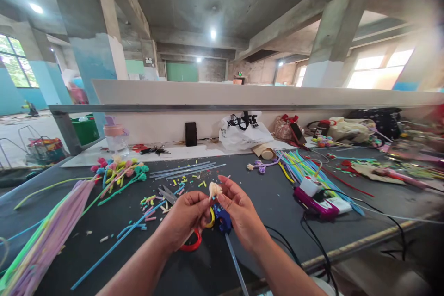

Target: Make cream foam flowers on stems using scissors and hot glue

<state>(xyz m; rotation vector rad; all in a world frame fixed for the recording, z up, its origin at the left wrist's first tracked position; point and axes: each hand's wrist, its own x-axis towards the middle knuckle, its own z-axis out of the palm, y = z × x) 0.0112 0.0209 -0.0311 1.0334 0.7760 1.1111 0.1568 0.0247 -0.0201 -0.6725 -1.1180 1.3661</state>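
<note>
A small cream fuzzy flower [215,189], seemingly of pipe cleaner, is pinched between both hands above the dark tabletop. My left hand [185,217] is closed, thumb and forefinger at the flower's lower left. From the other side my right hand [239,210] grips it with the thumb and bent fingers. Under them lies a blue glue gun [222,219], partly hidden, with a clear glue stick [236,261] reaching toward me. Scissors [191,242] with red and yellow handles lie partly behind my left hand. Short pipe-cleaner snippets [178,182] are scattered beyond.
Pipe-cleaner bundles lie left [65,222] and right [294,166], with finished coloured flowers [118,171] at back left. A purple power strip [317,203] trails black cables on the right. A cup [117,136], phone [190,134] and white bag [244,132] stand along the back.
</note>
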